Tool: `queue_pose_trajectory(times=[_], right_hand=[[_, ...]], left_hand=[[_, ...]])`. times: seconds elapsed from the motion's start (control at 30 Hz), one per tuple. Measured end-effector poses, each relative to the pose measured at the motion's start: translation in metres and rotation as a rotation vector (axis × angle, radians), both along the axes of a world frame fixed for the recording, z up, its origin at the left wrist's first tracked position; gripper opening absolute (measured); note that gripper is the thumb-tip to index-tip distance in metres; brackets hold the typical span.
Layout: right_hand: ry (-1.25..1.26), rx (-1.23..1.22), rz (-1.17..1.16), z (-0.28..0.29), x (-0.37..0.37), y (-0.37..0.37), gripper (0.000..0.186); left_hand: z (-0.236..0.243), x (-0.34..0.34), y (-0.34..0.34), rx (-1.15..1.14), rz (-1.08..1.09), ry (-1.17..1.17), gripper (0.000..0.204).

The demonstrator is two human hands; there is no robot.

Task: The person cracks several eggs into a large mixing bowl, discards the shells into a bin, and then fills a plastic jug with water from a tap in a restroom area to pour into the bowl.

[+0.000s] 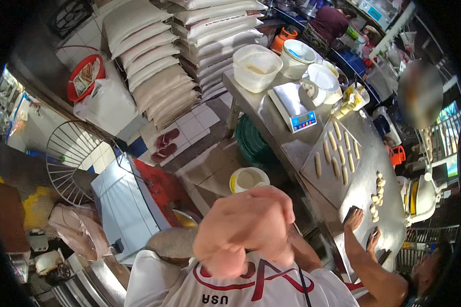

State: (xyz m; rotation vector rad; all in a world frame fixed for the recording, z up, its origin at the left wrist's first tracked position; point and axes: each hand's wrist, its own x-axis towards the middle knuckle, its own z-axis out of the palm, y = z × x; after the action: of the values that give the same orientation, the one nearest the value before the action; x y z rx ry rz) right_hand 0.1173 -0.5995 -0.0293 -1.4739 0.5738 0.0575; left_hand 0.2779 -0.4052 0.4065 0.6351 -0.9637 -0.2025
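My left hand [220, 233] and my right hand [274, 215] are raised together in front of my chest, close to the camera and somewhat blurred. They overlap, so where one ends and the other begins is hard to make out. Fingers on both look curled inward. Anything pinched between them is hidden. Behind them shows my white shirt [215, 286] with red markings. A white bucket [249, 179] on the floor appears just beyond my knuckles, apart from them.
On the right, a metal table [343, 204] carries a tray [312, 176] of dough sticks, dough pieces [378, 197], a scale [292, 105] and plastic tubs [257, 69]. A co-worker's hands [354, 220] rest there with dark flat tools. Stacked sacks [153, 87] and a pale-lidded box [120, 189] stand left.
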Motion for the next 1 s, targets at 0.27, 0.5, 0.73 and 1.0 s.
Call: queue_pose_trajectory(times=[0.27, 0.5, 0.73, 1.0], right_hand=[[0.112, 0.150, 0.177, 0.122, 0.172, -0.011, 0.041], [0.192, 0.254, 0.364, 0.088, 0.325, -0.030, 0.042], [0.089, 0.229, 0.649, -0.003, 0.500, -0.019, 0.048], [0.095, 0.060, 0.661, -0.005, 0.660, 0.017, 0.043]], left_hand=[[-0.017, 0.125, -0.020, 0.129, -0.101, -0.133, 0.090], [-0.010, 0.227, -0.025, 0.443, -0.291, 0.268, 0.081], [-0.084, 0.295, 0.060, 0.997, 0.151, 0.104, 0.048], [-0.113, 0.376, 0.142, 0.551, 0.688, 0.609, 0.029]])
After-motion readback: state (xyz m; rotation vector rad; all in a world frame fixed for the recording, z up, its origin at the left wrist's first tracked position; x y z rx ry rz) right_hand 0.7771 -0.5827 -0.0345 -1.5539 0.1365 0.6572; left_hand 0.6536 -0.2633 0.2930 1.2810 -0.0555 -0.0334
